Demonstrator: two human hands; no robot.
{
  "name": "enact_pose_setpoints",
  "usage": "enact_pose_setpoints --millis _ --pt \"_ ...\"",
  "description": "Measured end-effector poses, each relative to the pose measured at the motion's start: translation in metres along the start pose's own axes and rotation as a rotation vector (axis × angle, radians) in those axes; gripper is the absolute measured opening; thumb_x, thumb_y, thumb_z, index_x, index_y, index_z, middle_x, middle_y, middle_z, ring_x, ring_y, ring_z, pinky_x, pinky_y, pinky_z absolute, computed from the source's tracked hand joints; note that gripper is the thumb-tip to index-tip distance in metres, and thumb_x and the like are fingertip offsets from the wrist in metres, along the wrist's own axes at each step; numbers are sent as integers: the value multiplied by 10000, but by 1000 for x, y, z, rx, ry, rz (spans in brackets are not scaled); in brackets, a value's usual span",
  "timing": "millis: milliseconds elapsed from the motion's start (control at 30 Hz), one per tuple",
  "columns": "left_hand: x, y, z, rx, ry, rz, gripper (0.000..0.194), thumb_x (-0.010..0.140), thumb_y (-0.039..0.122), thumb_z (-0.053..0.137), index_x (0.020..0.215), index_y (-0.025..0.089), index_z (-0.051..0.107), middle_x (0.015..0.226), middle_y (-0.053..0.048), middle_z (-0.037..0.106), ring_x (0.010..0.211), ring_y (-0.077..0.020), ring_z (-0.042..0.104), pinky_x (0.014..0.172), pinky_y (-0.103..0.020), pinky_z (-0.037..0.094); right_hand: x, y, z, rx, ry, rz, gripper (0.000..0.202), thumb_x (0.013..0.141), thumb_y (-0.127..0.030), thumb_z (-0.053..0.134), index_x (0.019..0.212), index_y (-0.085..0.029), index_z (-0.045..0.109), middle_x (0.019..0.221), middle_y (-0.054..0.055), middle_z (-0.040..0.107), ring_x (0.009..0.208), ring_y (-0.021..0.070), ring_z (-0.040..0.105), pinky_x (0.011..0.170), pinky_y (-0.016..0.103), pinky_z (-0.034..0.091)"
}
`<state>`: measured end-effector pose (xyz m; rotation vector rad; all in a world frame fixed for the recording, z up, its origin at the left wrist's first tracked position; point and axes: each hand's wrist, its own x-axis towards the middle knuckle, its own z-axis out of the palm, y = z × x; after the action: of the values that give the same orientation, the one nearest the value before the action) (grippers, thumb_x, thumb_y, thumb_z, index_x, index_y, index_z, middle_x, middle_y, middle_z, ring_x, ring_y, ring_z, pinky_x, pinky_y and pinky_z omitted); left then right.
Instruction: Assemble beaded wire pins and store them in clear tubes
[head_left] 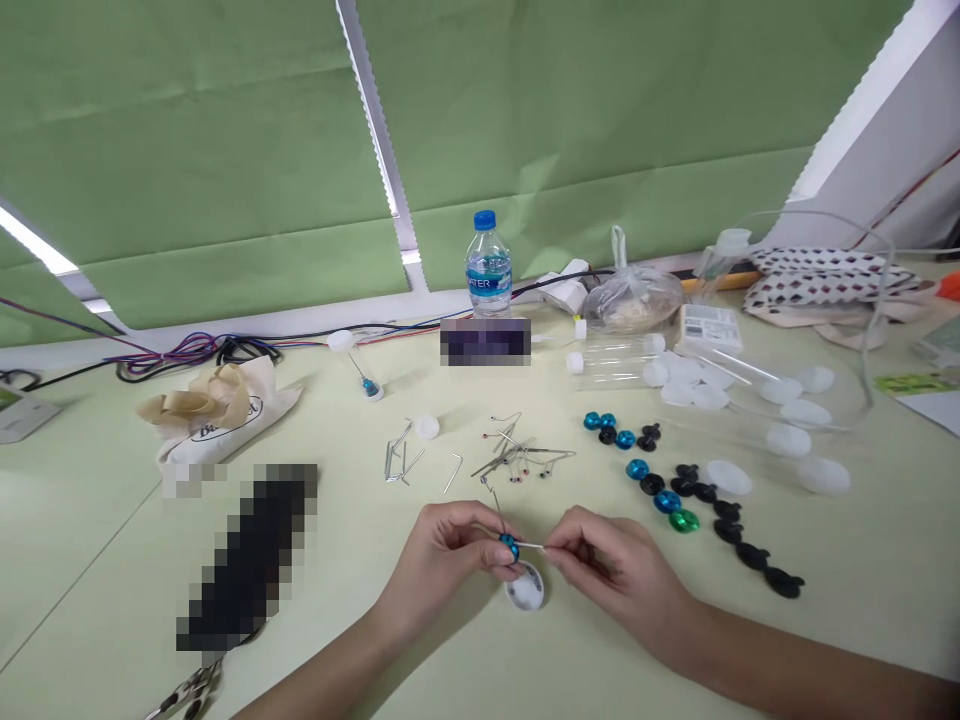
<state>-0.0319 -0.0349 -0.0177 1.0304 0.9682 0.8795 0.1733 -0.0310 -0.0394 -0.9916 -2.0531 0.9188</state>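
Note:
Near the front middle of the table, my left hand (459,552) pinches a small blue and black round part (509,547) between thumb and fingers. A thin wire (496,503) with a small looped end rises from that part. My right hand (616,562) grips a thin metal rod (531,545), whose far end meets the blue part's right side. Just below the fingers lies a small white round dish (525,588) with dark bits at its edge. Behind my hands are several thin wires with small beads (521,460) and several L-shaped metal keys (403,455).
Several blue, black and green round parts (667,501) lie at the right, near clear tubes (615,362) with white caps. Behind stand a water bottle (489,270) and a knotted plastic bag (632,297). A cloth pouch (232,410) and scissors (196,690) are at the left.

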Motion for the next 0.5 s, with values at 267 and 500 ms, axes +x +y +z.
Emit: enact_pose_setpoints --millis 267,500 --pt "-2 -5 -3 153 17 80 77 745 191 687 801 143 713 695 -46 693 651 -171 657 657 -280 523 -4 3 1 -148 55 -143 153 913 -212 506 789 -173 586 611 -24 558 513 84 451 506 227 322" --pt "-9 4 -2 542 -21 199 137 820 275 610 878 186 697 844 -60 684 759 -176 630 682 -261 508 -1 -11 -1 224 -87 280 248 905 -360 505 731 -185 534 532 -51 489 442 72 395 409 193 295"
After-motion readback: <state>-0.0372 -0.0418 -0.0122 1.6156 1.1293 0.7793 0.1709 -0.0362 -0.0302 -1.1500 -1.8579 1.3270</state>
